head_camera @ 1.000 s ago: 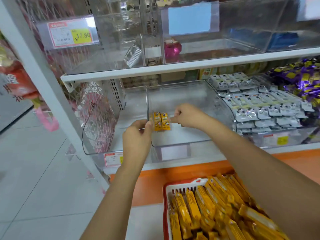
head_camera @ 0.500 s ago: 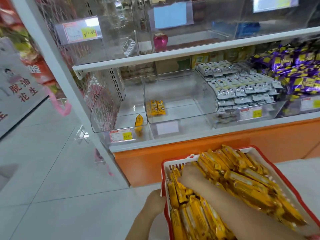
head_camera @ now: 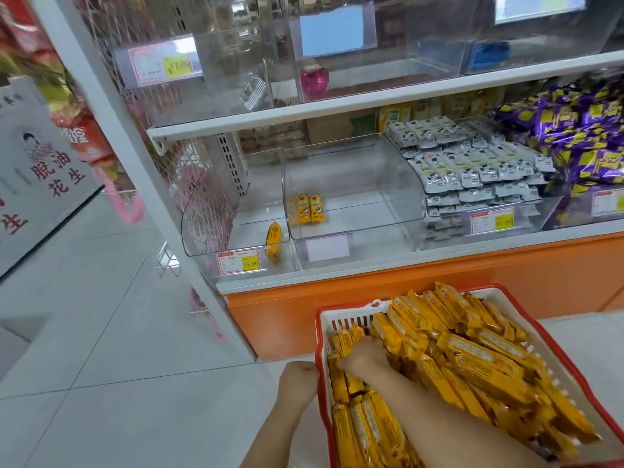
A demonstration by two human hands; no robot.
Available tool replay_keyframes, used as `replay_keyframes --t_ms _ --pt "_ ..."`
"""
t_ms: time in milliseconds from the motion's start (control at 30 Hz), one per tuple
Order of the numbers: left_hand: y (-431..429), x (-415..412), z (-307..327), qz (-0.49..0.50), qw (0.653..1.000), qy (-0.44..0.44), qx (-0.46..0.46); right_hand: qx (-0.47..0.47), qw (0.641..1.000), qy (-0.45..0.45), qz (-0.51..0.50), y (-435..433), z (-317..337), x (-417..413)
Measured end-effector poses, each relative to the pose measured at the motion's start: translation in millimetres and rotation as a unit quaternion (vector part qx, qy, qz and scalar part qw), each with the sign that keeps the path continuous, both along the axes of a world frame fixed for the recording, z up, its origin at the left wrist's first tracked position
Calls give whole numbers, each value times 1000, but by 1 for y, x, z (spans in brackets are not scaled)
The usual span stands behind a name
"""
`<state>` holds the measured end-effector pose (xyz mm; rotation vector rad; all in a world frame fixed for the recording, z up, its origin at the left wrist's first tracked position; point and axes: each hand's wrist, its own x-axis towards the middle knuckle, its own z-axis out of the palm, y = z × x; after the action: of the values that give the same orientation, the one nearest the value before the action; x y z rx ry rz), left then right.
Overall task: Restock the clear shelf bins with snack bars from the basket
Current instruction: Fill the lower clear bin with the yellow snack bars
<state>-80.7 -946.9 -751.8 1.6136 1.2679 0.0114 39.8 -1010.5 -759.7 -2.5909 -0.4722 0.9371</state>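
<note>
Reaching into basket [head_camera: 349, 308] near left edge: R hand [head_camera: 364, 361] among snack bars [head_camera: 472, 359], grip can't tell; L hand [head_camera: 299, 383] prob. curled round rim.

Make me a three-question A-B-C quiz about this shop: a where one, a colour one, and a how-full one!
1. Where is the right hand?
A. on the top shelf
B. in the basket, among the yellow bars
C. inside a clear bin

2. What colour is the basket's rim?
A. red
B. blue
C. green

3. How full is the middle clear bin?
A. heaped full
B. nearly empty
C. closed with a lid

Answers: 1 B, it lies among the bars. 2 A, a red edge tops the white wall. 3 B, only a few yellow packs lie inside.
</note>
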Motion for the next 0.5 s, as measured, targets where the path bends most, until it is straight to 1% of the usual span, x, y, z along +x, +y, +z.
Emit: replay_keyframes --t_ms 33,67,100,133,167,233,300,333,433,500 --pt "-2 2 11 3 1000 -2 17 14 999 36 4 -3 6 3" --pt "-4 5 23 1 999 -16 41 48 995 82 5 -7 14 4" --pt "-5 8 31 1 998 -38 46 91 989 119 3 -12 23 4" --pt "-7 12 39 2 997 -69 31 134 982 130 11 -18 32 2" --pt "-9 17 48 3 996 -91 5 176 977 120 20 -23 37 0" --pt "-12 28 59 -1 992 -124 -22 250 966 54 39 -34 47 0" --pt "-14 39 72 11 984 -174 -47 335 942 22 25 -47 63 1" --pt "-15 43 78 25 977 -200 -72 362 932 12 23 -53 71 1" --pt "-17 54 92 57 952 -254 -162 399 914 -42 65 -68 93 9" --pt "-19 61 100 59 936 -279 -205 414 904 -65 92 -74 103 16"
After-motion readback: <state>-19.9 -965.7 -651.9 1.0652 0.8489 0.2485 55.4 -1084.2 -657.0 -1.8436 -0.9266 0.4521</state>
